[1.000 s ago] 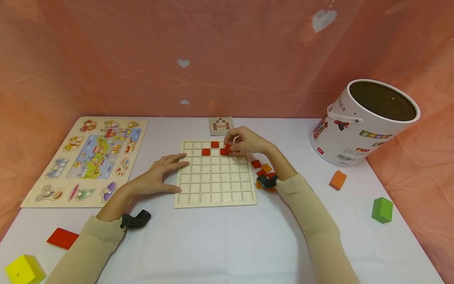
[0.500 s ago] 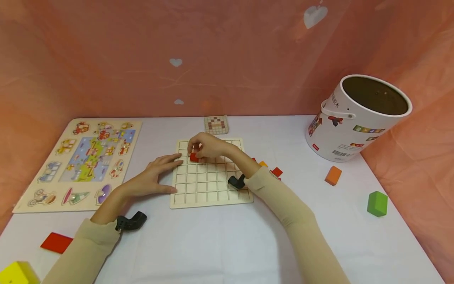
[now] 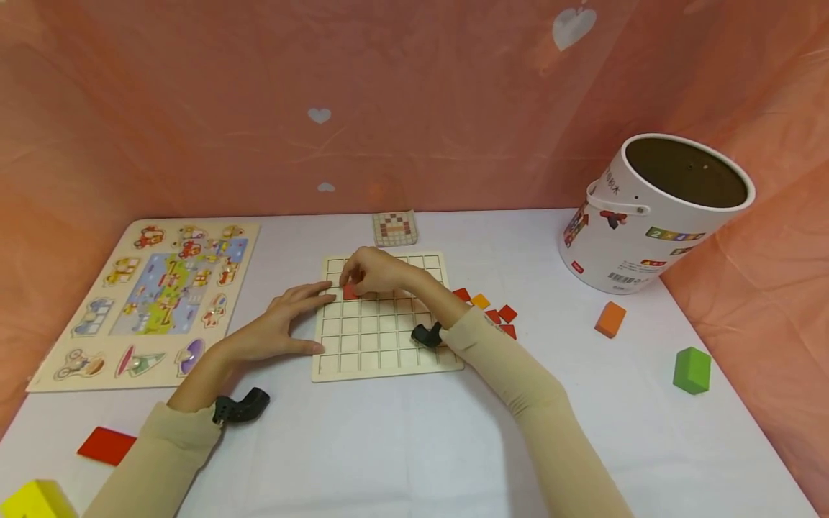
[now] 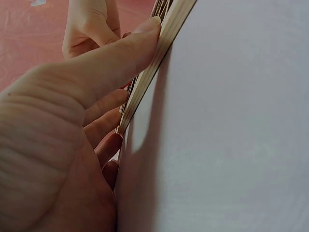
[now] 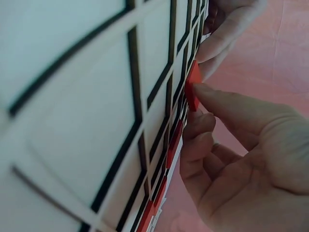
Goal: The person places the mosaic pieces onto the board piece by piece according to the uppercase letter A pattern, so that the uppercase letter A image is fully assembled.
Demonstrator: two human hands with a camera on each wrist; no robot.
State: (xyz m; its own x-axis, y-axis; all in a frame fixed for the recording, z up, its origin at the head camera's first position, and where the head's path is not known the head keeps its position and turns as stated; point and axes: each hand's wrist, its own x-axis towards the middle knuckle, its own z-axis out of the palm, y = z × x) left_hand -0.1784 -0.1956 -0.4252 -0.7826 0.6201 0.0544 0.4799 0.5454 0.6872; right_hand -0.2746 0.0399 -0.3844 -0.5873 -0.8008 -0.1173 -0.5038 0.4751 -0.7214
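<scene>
The right forearm (image 3: 440, 298) was stretched across the gridded board (image 3: 369, 345), and a red tile (image 3: 350, 291) was pinched by the right hand (image 3: 382, 272) at the board's upper left. The left hand (image 3: 285, 327) was set against the left edge, fingers extended, thumb spread well apart.

A puzzle (image 3: 155, 295) with vehicle pictures lies flat to the left of the left hand (image 3: 280, 327), on a white table (image 3: 363, 446). Nearer the person than that hand, further left, lie a red slab (image 3: 106, 446) and a yellow block (image 3: 39, 499), the latter partly out of view. Well right of the right hand (image 3: 382, 272) stands a white bucket (image 3: 637, 244), open-topped, with an orange block (image 3: 610, 319) and a green block (image 3: 692, 371) on its near side. Beyond both hands hangs a pinkish cloth (image 3: 453, 108) with pale hearts.
</scene>
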